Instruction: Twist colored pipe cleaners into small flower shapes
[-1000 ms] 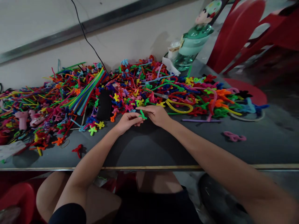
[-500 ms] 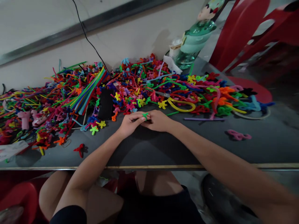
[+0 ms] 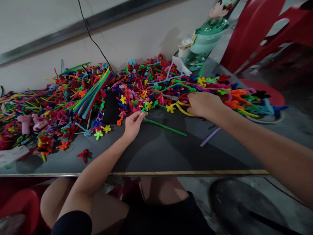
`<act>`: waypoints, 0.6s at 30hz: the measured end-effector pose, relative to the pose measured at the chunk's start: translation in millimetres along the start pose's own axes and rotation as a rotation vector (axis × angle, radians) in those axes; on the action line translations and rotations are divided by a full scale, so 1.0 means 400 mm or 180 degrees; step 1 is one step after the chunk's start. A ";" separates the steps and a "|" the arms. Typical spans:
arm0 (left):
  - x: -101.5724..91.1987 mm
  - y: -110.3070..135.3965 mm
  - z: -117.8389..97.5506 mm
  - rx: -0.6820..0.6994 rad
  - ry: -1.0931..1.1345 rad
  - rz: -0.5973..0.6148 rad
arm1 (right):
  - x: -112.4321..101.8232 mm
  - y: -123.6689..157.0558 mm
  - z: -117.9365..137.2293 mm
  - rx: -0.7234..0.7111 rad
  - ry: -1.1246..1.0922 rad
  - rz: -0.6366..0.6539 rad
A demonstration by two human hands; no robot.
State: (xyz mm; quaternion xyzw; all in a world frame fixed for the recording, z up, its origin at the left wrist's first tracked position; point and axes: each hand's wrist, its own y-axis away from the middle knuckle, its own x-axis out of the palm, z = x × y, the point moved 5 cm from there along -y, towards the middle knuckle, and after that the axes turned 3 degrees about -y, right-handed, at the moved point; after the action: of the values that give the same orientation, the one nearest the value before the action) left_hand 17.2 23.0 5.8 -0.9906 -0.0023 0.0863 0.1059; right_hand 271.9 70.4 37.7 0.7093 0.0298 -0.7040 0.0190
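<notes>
My left hand (image 3: 135, 124) is closed, with thumb and fingertips pinching a small green pipe-cleaner piece (image 3: 144, 112) just in front of the pile. From beside these fingers a long green pipe cleaner (image 3: 166, 126) stretches to the right over the dark table. My right hand (image 3: 204, 103) is at the scissors (image 3: 184, 109), its fingers curled over their yellow handles and hiding part of them. The metal blades point left into the pile. A purple pipe cleaner (image 3: 210, 136) lies slanted, partly beneath my right forearm.
A heap of colourful pipe cleaners (image 3: 70, 83) runs along the wall, with a black phone (image 3: 111, 107) at its front. Yellow, lime and red pieces lie near it. A green figure-topped bottle (image 3: 201, 45) stands at the back right, near a red chair (image 3: 251, 39).
My right hand has left my left hand and moved right to the scissors. The left hand shifted slightly left, keeping the green piece. The purple pipe cleaner has turned and slid nearer.
</notes>
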 end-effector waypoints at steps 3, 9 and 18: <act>-0.001 0.000 0.001 0.0065 -0.0103 -0.0045 | -0.021 -0.035 -0.002 0.0036 0.0190 0.0076; -0.006 0.002 -0.008 0.0327 -0.0248 -0.0091 | -0.145 -0.068 -0.023 0.0074 0.0381 0.0356; -0.023 0.010 -0.012 0.0362 -0.0514 -0.0357 | -0.103 0.067 0.090 -0.0393 -0.2693 0.1250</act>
State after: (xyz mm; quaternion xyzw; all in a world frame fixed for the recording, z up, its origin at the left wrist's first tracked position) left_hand 8.7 17.9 11.3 -0.9712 -0.0613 0.1597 0.1661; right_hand 237.6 40.5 78.1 0.3498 -0.0735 -0.9113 0.2045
